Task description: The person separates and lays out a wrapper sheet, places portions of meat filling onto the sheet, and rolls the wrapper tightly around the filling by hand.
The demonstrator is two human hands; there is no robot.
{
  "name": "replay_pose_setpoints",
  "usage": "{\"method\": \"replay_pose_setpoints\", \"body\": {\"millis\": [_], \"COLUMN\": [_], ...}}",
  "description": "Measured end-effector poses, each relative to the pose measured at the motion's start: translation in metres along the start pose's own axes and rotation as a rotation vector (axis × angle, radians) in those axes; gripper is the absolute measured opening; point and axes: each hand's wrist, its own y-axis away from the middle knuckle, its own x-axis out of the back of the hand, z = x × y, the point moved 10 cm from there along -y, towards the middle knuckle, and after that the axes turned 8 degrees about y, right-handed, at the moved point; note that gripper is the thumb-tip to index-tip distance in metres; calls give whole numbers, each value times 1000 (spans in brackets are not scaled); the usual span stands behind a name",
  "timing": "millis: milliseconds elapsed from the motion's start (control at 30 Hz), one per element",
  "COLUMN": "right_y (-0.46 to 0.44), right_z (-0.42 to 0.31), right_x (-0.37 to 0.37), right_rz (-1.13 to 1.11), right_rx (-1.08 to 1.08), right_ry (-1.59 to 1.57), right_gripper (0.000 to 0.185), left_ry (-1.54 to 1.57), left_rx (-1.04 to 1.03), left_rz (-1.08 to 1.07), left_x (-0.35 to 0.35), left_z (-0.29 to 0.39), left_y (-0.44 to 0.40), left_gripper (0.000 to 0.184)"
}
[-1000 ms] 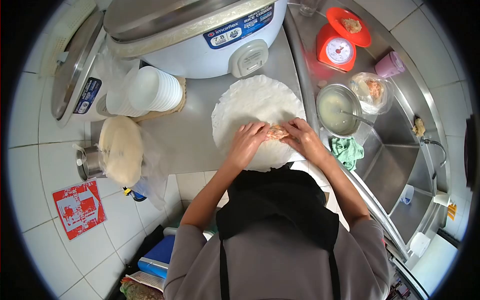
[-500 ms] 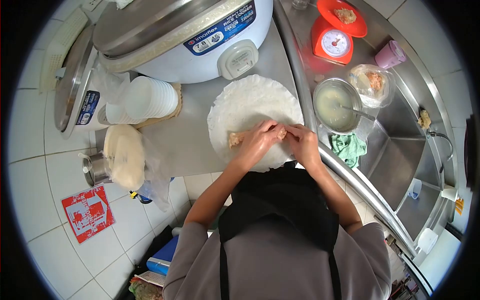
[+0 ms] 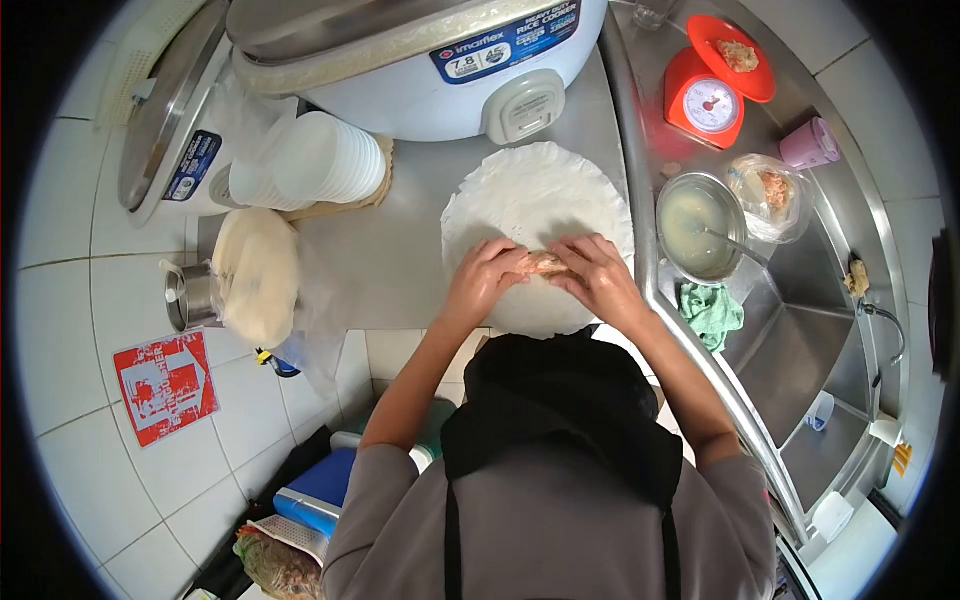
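Note:
A stack of round white wrapper sheets [image 3: 540,190] lies on the steel counter in front of me. Across its lower half runs a strip of pinkish minced filling [image 3: 543,264]. My left hand [image 3: 484,280] is curled over the strip's left end, fingertips pressed to it. At the other end, my right hand [image 3: 602,280] has its thumb below the filling and its fingers above, pinching it. Both hands rest low on the top sheet, and they cover the ends of the strip.
Behind the sheets stands a large rice cooker [image 3: 420,90]. Stacked white tubs [image 3: 330,160] and a bag of pale wrappers [image 3: 255,275] are at left. To the right are a bowl of cloudy liquid [image 3: 690,215] with a spoon, a green cloth [image 3: 711,314], bagged filling [image 3: 775,190] and a red scale [image 3: 703,110].
My left hand has moved to the left end of the filling, and my hands are now farther apart. The strip now shows between them. The camera view has shifted slightly.

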Motion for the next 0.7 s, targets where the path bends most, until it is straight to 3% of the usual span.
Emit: {"method": "replay_pose_setpoints", "body": {"millis": [133,233,333,533,700], "right_y": [-2,-10,-17,-24,-35], "right_z": [9,-5,-21,-32,-46], "right_x": [-17,-5,-31,-28,-46], "right_rz": [-85,-45,-37,-39,11], "right_rx": [-1,-33,88,43,81], "right_ry": [-9,19,61,93,107], "right_gripper": [41,34,37,38,30], "left_ry": [96,215,209,166,184], "left_rx": [12,20,63,159,403], "left_rz": [23,-12,-173,135,309], "left_x": [8,16,7,50,45], "left_z": [-2,-5,-24,-22,-42], "left_y": [0,6,5,28,56], "left_gripper": [37,41,49,39,25]}}
